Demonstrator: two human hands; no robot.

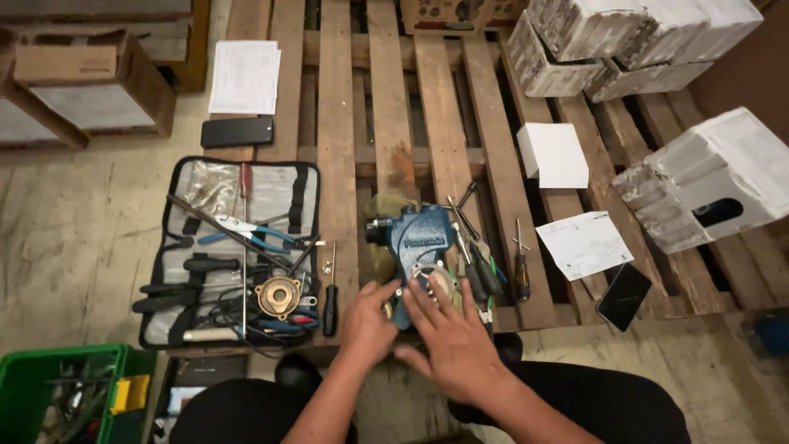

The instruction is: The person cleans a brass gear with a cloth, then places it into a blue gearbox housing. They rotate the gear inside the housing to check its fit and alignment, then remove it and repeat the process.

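Observation:
A dark blue pump housing [419,242] lies on a wooden pallet [386,123], resting on an olive cloth [385,210]. My left hand [370,321] grips the housing's near left edge. My right hand [448,333] lies over the round opening at its near end, fingers spread on a metal ring [440,275]. Several screwdrivers and hex keys [481,255] lie just right of the housing.
An open grey tool roll [230,251] with pliers, drivers and a brass round part [278,296] lies to the left. A black phone [237,131] and papers sit behind it. White foam blocks [707,177], paper sheets, another phone [623,296] are right. A green crate [57,395] stands lower left.

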